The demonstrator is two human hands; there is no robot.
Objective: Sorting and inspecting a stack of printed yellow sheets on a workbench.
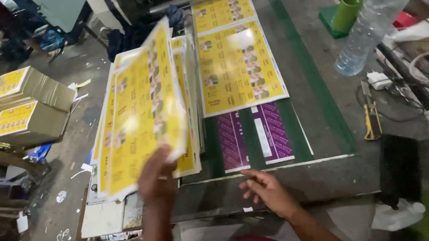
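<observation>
Grey worktable (325,178): left hand (156,180) grip clamped on yellow sheet (143,109) (lower edge); right hand (267,191) fingers apart, resting.

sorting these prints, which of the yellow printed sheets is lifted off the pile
The glossy yellow printed sheet pinched in the left hand: it curls in the air, while the other yellow sheets lie flat on the stack and the table.
</observation>
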